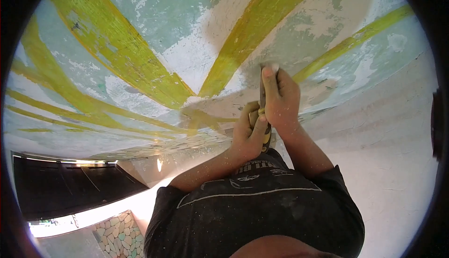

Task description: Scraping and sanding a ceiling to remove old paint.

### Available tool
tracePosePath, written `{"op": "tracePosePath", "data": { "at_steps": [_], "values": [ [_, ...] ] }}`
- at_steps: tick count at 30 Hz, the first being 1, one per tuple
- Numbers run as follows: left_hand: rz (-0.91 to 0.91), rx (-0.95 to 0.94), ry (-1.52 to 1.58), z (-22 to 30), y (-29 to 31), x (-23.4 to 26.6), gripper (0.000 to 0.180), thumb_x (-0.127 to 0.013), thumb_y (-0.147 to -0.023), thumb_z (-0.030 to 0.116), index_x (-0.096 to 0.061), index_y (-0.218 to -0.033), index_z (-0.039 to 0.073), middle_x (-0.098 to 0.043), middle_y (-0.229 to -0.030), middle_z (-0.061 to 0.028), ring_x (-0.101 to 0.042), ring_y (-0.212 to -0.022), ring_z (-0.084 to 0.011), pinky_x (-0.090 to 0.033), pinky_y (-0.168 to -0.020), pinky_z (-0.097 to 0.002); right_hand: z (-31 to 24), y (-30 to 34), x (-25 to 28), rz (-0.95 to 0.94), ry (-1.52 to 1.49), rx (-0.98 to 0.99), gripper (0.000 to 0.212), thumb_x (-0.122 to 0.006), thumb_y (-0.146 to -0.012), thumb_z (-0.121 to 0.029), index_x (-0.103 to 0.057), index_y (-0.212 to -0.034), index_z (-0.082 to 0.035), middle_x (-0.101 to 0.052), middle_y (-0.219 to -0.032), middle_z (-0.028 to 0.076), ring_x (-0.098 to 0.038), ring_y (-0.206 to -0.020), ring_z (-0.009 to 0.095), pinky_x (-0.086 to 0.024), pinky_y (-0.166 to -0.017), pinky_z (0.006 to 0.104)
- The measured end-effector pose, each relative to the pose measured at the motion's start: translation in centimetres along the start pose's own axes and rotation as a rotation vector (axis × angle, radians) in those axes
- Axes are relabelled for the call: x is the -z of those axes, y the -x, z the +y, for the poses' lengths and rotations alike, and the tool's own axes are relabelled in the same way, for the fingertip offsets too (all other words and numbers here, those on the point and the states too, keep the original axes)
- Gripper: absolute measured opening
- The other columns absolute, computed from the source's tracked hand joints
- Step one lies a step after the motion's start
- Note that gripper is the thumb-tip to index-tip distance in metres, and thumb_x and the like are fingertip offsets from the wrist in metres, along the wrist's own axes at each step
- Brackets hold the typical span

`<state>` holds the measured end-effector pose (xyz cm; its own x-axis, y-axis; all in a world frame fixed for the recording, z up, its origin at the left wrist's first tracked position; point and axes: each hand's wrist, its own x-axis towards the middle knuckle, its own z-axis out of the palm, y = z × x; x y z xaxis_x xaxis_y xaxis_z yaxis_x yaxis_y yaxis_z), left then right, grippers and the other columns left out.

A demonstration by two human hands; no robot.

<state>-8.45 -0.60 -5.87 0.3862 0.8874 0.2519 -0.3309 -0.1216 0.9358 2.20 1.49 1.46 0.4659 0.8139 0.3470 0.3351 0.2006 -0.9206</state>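
**Q:** Dust-flecked black T-shirt (252,211) nearest the lens. Above it?

**A:** Scraper (262,100), yellow handle and dark blade, tip pressed against painted ceiling (154,19). Right hand (283,101) in a closed grip high on the blade, forefinger laid along it. Left hand (248,134) clamped round the handle just below.

**Q:** How far along?

**A:** Judged partly done. Bare whitish plaster (196,61) around the tip and in scattered patches. Pale green paint (177,5) and yellow stripes (112,43) left over most of the surface, thickest toward the left.

**Q:** Surroundings and obstructions?

**A:** White wall (388,164) at right. Dark window opening (70,188) and pebble-patterned tiling (119,237) at lower left, well apart from the hands. Nothing between blade and ceiling. Part of the handle hidden by the fingers.
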Motion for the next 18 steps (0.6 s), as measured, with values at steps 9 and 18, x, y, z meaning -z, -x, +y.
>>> {"op": "tracePosePath", "data": {
  "at_steps": [9, 18],
  "values": [
    [0.049, 0.055, 0.136, 1.4, 0.1, 0.3, 0.033, -0.048, -0.101, 0.023, -0.047, -0.123, -0.002, -0.061, -0.101, -0.0083, -0.055, -0.092, -0.0119, -0.046, -0.081, -0.028, -1.2, -0.2, -1.0, -0.028, 0.037, 0.041, 0.028, -0.058, -0.097, -0.025, -0.062, -0.085, 0.0, -0.056, -0.061, 0.013, -0.052, -0.052, 0.019, -0.043, -0.052, 0.0343],
    [0.032, 0.098, 0.113, -0.6, 1.0, 1.6, 0.036, -0.047, -0.101, 0.02, -0.043, -0.128, -0.004, -0.06, -0.107, -0.0102, -0.055, -0.099, -0.0154, -0.045, -0.087, -0.0304, 0.2, 0.8, -2.0, -0.053, 0.048, 0.031, 0.028, -0.058, -0.096, -0.025, -0.063, -0.09, 0.001, -0.061, -0.066, 0.015, -0.059, -0.056, 0.025, -0.045, -0.054, 0.0346]
  ]
}}
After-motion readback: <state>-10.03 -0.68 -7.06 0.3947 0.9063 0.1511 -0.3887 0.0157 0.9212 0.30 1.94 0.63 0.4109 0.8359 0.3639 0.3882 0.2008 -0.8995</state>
